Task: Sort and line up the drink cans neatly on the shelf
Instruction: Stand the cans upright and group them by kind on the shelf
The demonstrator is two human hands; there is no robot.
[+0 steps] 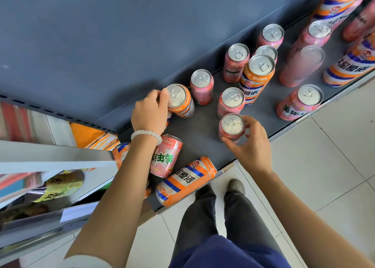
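On the grey shelf [203, 146], both hands at work among drink cans. Left hand [150, 113], white bead bracelet [146, 135] at the wrist, curled around the rim of an upright orange can [180, 100] near the back panel, thumb and fingers gripping its top edge. Forearm reaching in over the front lip from below left, crossing above a pink can lying on its side [166, 156]. Right hand [250, 146] further forward, fingers and thumb spread round an upright pink can [232, 126], touching its side and top rim; grasp loose, fingertips wrapped but palm well back. Right forearm entering from lower right, over the tiled floor [324, 176].

Near the front edge, left end: the toppled pink can and, just beside it, an orange can on its side [185, 181], its lower end hanging close to the lip. Open shelf surface between the two hands, a bare strip running from back panel to front edge. Behind the right hand, another pink can [231, 102] standing close, then a tall orange can [256, 78] just beyond. More pink cans upright toward the back wall [202, 86] [236, 61] [271, 36], loosely scattered, not in rows. Further right, a pink can [300, 103] near the front lip with clear surface around it.
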